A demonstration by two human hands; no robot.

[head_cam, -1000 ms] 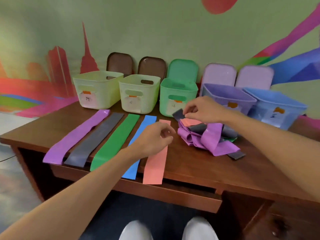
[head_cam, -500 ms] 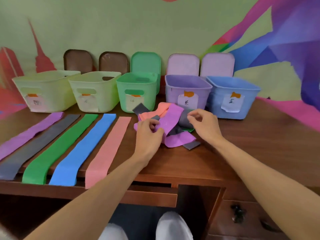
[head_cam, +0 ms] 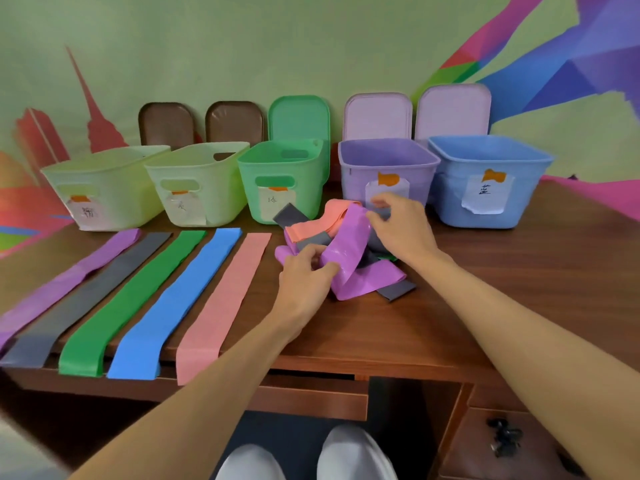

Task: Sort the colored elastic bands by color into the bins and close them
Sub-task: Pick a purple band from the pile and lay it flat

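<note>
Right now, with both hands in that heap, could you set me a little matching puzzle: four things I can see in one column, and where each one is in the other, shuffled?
Things
1. green flat band
2. blue bin
3. left hand
4. green lid

Places
A. propped upright behind the green bin
B. between the grey flat band and the blue flat band
C. gripping the purple band in the tangled pile
D. right end of the bin row

Pairs: 1-B, 2-D, 3-C, 4-A
</note>
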